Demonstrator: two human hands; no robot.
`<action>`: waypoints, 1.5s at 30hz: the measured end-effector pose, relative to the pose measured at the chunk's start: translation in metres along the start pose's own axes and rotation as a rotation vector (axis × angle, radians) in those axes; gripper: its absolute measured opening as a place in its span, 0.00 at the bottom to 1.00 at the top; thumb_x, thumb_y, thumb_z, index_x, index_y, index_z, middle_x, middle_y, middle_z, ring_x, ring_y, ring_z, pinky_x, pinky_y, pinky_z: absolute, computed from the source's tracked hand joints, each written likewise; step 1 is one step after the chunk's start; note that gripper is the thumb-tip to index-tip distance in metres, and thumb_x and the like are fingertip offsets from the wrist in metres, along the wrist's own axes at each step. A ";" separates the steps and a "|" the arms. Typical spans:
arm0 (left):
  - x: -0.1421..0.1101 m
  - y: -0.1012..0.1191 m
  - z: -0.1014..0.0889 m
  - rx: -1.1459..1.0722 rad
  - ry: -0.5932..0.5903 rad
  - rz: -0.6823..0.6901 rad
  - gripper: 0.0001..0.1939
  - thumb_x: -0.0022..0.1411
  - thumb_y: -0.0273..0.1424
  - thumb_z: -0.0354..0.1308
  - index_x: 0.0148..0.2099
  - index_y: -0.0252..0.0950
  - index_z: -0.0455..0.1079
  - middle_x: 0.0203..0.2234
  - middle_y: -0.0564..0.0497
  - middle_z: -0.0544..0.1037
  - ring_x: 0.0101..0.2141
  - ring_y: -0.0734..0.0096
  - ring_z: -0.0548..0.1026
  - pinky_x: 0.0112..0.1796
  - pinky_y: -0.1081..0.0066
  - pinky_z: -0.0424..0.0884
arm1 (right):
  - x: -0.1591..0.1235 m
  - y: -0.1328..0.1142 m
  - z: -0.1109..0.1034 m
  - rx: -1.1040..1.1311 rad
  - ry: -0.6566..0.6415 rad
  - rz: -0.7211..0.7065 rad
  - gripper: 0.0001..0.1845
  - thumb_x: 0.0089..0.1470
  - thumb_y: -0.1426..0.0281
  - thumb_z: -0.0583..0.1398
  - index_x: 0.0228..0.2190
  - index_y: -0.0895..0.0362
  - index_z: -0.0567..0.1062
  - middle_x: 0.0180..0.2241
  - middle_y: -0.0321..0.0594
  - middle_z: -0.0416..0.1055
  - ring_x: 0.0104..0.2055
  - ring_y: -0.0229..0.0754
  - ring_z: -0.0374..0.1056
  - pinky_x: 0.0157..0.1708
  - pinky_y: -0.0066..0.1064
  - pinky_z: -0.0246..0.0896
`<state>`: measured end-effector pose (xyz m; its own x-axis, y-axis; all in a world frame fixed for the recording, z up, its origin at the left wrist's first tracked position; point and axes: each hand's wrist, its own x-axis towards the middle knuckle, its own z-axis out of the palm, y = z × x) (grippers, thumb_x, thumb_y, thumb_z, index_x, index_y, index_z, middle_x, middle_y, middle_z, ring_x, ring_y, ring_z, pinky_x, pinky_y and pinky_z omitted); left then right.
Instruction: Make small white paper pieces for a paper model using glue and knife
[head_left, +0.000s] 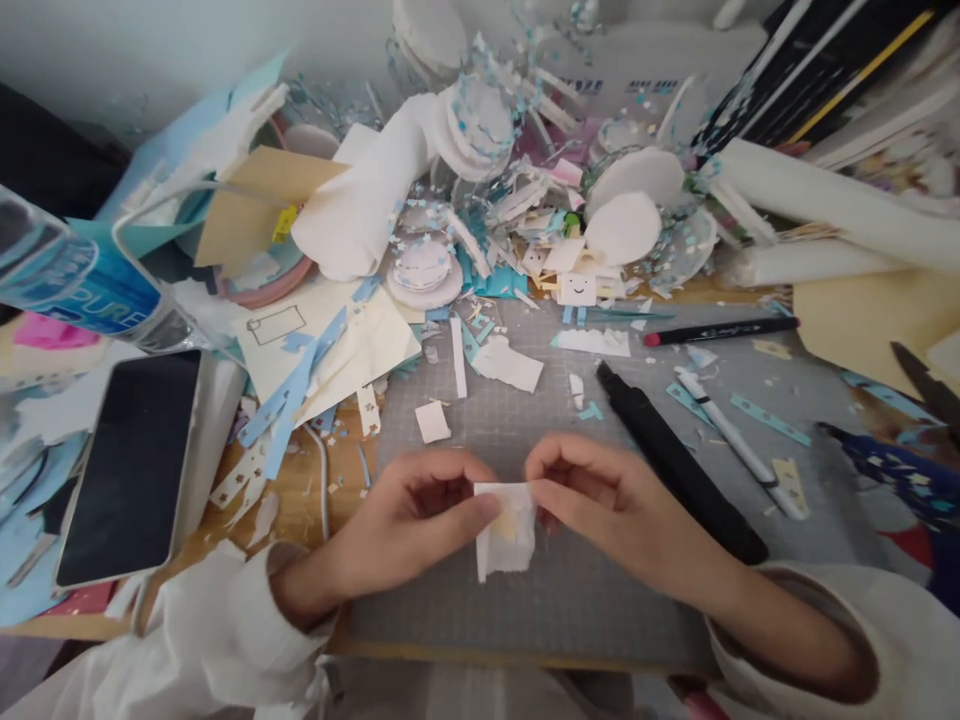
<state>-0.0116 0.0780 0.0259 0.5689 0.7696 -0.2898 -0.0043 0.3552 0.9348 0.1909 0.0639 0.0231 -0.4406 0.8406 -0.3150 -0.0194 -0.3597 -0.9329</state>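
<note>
Between my hands is a small white piece of paper (506,545) with a pale yellow patch on it, above the grey cutting mat (442,625). My left hand (420,525) pinches its upper left edge, the thumb lying on the front. At the upper right corner, the thumb and fingertips of my right hand (600,500) close on the same paper. The fingers behind the paper are partly hidden. A little square of pale paper (433,422) lies on the mat beyond my left hand. Off to the right of my right hand rests a thick black pen-shaped tool (675,460).
A phone (133,465) and a water bottle (82,275) are at the left. White rolls, discs and paper scraps pile up at the back around a small smiling paper figure (577,290). A white pen (739,440) and a black marker (720,331) lie at the right.
</note>
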 end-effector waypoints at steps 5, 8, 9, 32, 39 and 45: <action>-0.002 0.002 0.003 -0.038 0.040 0.045 0.11 0.60 0.33 0.62 0.28 0.33 0.71 0.20 0.54 0.71 0.21 0.79 0.66 0.22 0.79 0.63 | -0.002 0.005 0.002 0.288 -0.133 -0.017 0.10 0.63 0.64 0.57 0.32 0.57 0.72 0.27 0.34 0.69 0.28 0.33 0.66 0.30 0.25 0.62; -0.005 0.001 0.002 -0.047 0.048 0.087 0.09 0.60 0.31 0.62 0.29 0.33 0.72 0.21 0.53 0.72 0.21 0.79 0.67 0.22 0.79 0.64 | -0.001 0.008 0.005 0.391 -0.170 0.013 0.08 0.62 0.65 0.59 0.34 0.57 0.72 0.28 0.34 0.71 0.29 0.32 0.67 0.31 0.24 0.63; -0.005 0.000 0.001 -0.041 0.053 0.101 0.09 0.60 0.31 0.62 0.29 0.32 0.72 0.21 0.53 0.72 0.22 0.79 0.67 0.23 0.79 0.64 | -0.001 0.009 0.006 0.402 -0.173 0.018 0.07 0.62 0.66 0.60 0.34 0.57 0.72 0.28 0.34 0.71 0.29 0.31 0.67 0.31 0.23 0.63; -0.006 -0.001 -0.006 -0.147 -0.113 -0.193 0.14 0.53 0.40 0.67 0.27 0.34 0.72 0.17 0.56 0.69 0.16 0.81 0.62 0.18 0.78 0.60 | -0.006 0.005 0.002 -0.168 -0.144 -0.452 0.04 0.62 0.73 0.58 0.38 0.53 0.72 0.34 0.36 0.68 0.35 0.35 0.65 0.35 0.27 0.62; -0.006 -0.003 -0.001 0.023 -0.037 0.030 0.11 0.58 0.35 0.63 0.27 0.34 0.74 0.20 0.51 0.73 0.21 0.76 0.67 0.23 0.76 0.65 | -0.006 0.006 0.005 -0.134 -0.136 -0.413 0.03 0.63 0.72 0.57 0.37 0.53 0.71 0.33 0.35 0.67 0.36 0.35 0.64 0.36 0.26 0.62; -0.005 -0.005 -0.001 0.188 -0.033 0.237 0.10 0.62 0.31 0.60 0.30 0.32 0.76 0.21 0.48 0.76 0.22 0.75 0.69 0.24 0.75 0.66 | -0.006 0.008 0.009 -0.042 -0.087 -0.330 0.02 0.62 0.71 0.59 0.37 0.52 0.68 0.33 0.34 0.64 0.35 0.34 0.62 0.36 0.24 0.62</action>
<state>-0.0156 0.0730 0.0221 0.5969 0.8005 -0.0551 0.0104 0.0610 0.9981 0.1849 0.0522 0.0190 -0.4918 0.8705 0.0191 -0.1373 -0.0558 -0.9890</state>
